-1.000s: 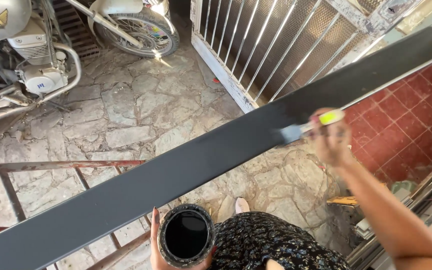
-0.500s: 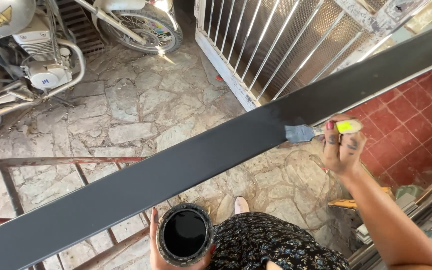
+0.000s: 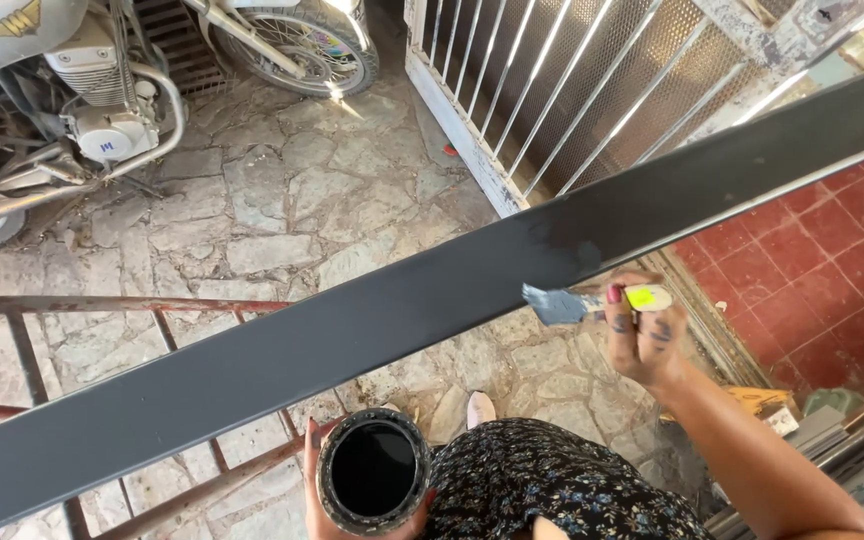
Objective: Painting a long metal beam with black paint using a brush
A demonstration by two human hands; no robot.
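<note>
Bright daylight is cast from above and ahead of the hands. Glare is seen on the wheel [image 3: 297, 45] and stone floor [image 3: 252, 200] far beyond the left hand [image 3: 324, 490]. Focus is sharp; lines are bowed slightly toward the edges.

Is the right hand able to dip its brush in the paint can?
Probably yes: the right hand holds the brush beside the beam, and the open paint can sits below, nothing between.

Long dark-painted metal beam [image 3: 352, 330] runs diagonally; small flat paintbrush [image 3: 592, 300] just under its right part; round black paint can [image 3: 373, 470] below; white motorcycle [image 3: 62, 110] far upper left.
</note>
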